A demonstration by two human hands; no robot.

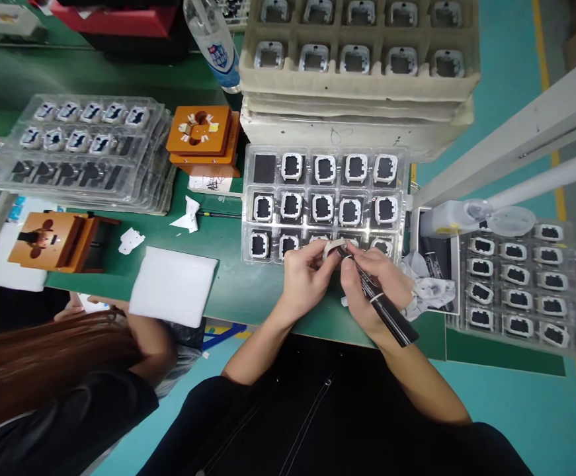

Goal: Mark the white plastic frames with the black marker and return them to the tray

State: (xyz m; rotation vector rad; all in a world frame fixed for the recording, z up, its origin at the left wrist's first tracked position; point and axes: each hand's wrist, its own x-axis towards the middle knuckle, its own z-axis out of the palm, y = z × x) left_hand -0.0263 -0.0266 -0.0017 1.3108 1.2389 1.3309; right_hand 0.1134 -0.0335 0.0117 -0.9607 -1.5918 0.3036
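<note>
My left hand (305,279) pinches a small whitish frame part (334,246) over the front row of a clear tray (246,228). Held in my right hand (373,283) is a thick black marker pen (389,317), its upper end pointing to the lower right and its tip at the part. The fingers of both hands nearly meet there and hide some of it. Rows of white square frames, such as one (325,169) in the back row, fill most of the tray's pockets. The pocket (264,169) at its back left holds no frame.
Behind the tray stands a stack of beige trays (357,86). Orange fixtures (201,129) and a white foam pad (173,284) are on the left. A crumpled cloth (434,293), a white bottle (446,217) and more trays (533,284) are on the right. Another person's arm (151,340) is at lower left.
</note>
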